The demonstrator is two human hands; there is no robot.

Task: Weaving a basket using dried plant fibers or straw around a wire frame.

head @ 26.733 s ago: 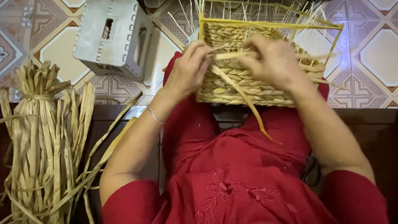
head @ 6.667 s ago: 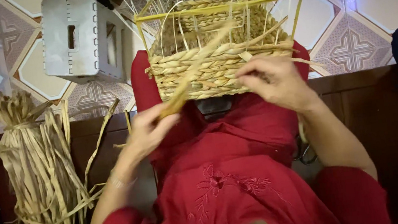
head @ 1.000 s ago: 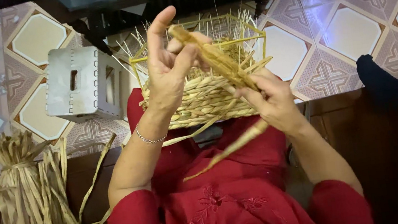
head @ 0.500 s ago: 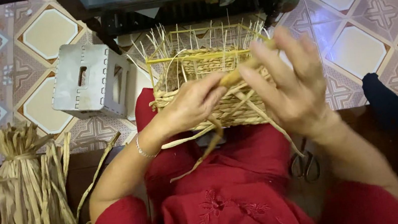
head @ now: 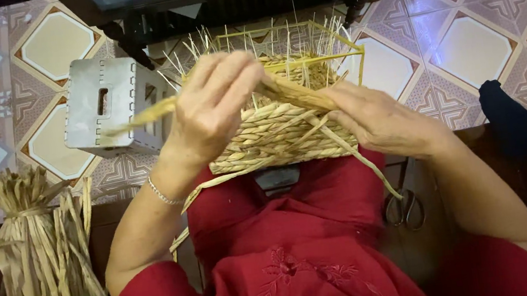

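Observation:
A half-woven straw basket (head: pixel 278 133) on a yellow wire frame (head: pixel 333 57) rests on my lap, over my red dress. My left hand (head: pixel 212 111) is raised in front of the basket and grips a dried straw strand (head: pixel 139 118) that sticks out to the left. My right hand (head: pixel 377 120) pinches the same twisted strand (head: pixel 297 95) at the basket's right side. Loose strand ends hang down below the basket's lower edge.
A bundle of dried straw (head: pixel 39 256) lies at my left. A small grey plastic stool (head: pixel 109 117) stands on the patterned tile floor. Scissors (head: pixel 405 207) lie at my right thigh. Another person's dark-socked foot (head: pixel 514 117) is at the right. Dark furniture is ahead.
My left hand has lifted from the basket's front and now holds the strand up across it. My right hand has dropped lower and to the right, pinching the strand's other end.

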